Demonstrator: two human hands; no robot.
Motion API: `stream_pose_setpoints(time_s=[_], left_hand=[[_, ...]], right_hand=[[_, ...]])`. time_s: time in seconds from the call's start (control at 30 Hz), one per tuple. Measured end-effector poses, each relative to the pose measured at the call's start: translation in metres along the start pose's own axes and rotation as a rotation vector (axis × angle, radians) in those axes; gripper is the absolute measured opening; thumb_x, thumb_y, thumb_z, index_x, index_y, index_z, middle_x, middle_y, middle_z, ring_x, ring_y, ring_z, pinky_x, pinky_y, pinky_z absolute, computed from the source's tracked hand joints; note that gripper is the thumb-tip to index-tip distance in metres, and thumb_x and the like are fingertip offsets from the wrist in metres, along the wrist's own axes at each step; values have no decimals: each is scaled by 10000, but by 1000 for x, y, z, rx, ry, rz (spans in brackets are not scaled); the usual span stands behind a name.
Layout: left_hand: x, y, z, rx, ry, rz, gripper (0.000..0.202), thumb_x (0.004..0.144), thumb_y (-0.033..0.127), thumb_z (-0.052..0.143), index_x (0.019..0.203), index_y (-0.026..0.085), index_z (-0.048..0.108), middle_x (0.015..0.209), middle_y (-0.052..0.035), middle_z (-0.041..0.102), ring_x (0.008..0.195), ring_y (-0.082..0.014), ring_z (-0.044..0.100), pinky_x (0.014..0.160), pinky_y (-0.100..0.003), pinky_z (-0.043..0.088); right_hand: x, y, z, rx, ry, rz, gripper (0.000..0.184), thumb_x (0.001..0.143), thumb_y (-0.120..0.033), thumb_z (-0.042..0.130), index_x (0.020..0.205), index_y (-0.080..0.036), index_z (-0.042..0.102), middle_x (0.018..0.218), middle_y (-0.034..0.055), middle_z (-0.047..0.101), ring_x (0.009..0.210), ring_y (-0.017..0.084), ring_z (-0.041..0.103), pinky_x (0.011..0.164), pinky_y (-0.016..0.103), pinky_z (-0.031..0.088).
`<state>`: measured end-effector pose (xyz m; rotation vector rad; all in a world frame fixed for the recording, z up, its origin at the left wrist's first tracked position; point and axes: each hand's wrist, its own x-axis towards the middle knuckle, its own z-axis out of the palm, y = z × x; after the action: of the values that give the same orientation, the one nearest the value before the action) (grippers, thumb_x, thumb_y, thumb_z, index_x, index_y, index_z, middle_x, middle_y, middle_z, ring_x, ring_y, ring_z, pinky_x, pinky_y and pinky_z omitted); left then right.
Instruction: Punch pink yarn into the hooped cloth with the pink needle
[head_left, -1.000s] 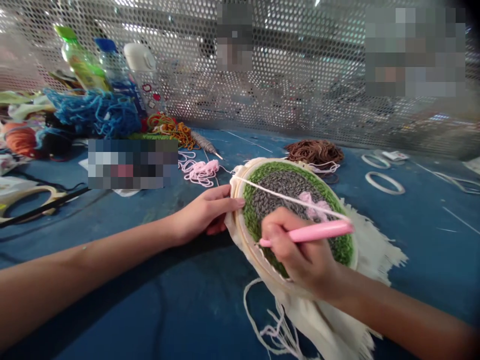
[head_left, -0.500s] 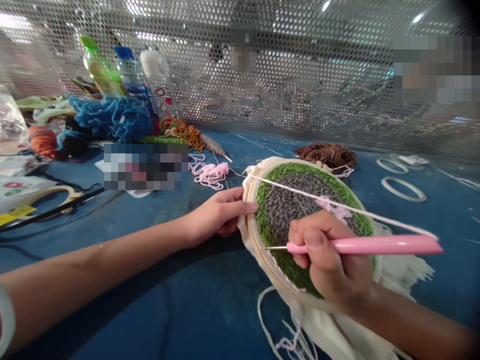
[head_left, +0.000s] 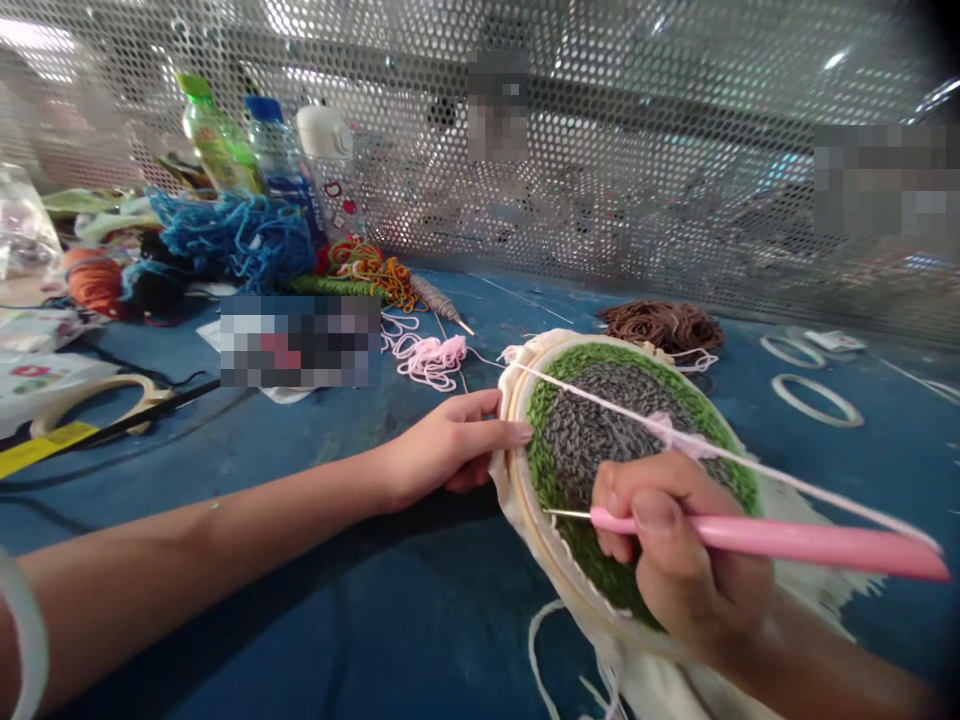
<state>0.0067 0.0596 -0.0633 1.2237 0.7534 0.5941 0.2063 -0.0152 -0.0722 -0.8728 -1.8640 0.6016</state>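
Observation:
My left hand (head_left: 457,445) grips the left rim of an embroidery hoop (head_left: 517,490), thumb on top and fingers underneath. White fabric (head_left: 810,560) stretched in the hoop carries a grey yarn centre (head_left: 592,425) ringed by green loops (head_left: 551,400), with a small pale pink patch (head_left: 679,437) at the right. In my right hand (head_left: 686,555) is a pink punch needle (head_left: 817,545), held like a pen. Its metal tip is at the hoop's lower left, by the green edge. Pale pink yarn (head_left: 600,400) runs from the handle's end across the hoop to a loose tangle (head_left: 431,360).
Brown yarn (head_left: 660,325) and spare rings (head_left: 817,400) lie behind and right of the hoop. Blue yarn (head_left: 240,240), an orange ball (head_left: 94,280) and bottles (head_left: 277,150) stand at the back left. A perforated metal screen (head_left: 600,180) borders the blue table (head_left: 300,590).
The view has shifted slightly, so everything sits a little lower and to the right. The punch needle's handle end has tipped downward; its tip stays near the hoop's lower left edge.

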Motion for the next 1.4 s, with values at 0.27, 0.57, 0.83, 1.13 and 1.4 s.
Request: stream_pose_setpoints(time_s=[0.27,0.57,0.83,1.13,1.4], left_hand=[[-4,-2,2,-20,70,21,219,804,372,602,801,167,525,522,74,402,400,-42,322,362,-167,199],[4,5,-4,-30,226,27,156,765,285,578,719,175,477,451,83,352,342,-39,266,323,-158,167],[6,8,-16,42,245,-14,282,853,377,527,668,187,431,421,78,354,313,-41,258,293,-152,162],[7,7,-18,1,194,7,248,854,360,546,703,184,455,446,81,371,321,-32,248,286,-137,173],[5,7,-15,20,231,57,225,822,364,594,774,183,469,486,80,387,342,-30,287,300,-134,183]], right_hand=[[27,-25,9,-275,-341,9,126,880,-139,458,778,-202,497,614,-42,529,537,91,497,535,226,377],[41,-1,22,64,-297,227,248,950,-283,402,724,-199,459,646,-36,461,606,104,442,575,240,369],[38,-1,27,229,-200,215,216,936,-236,448,729,-190,488,617,-53,453,565,79,425,559,219,365],[27,4,25,284,33,85,217,947,-229,450,742,-198,512,572,-62,446,469,53,403,449,184,326],[30,9,31,403,146,93,221,950,-253,434,746,-198,498,553,-53,453,434,71,403,408,200,318]])
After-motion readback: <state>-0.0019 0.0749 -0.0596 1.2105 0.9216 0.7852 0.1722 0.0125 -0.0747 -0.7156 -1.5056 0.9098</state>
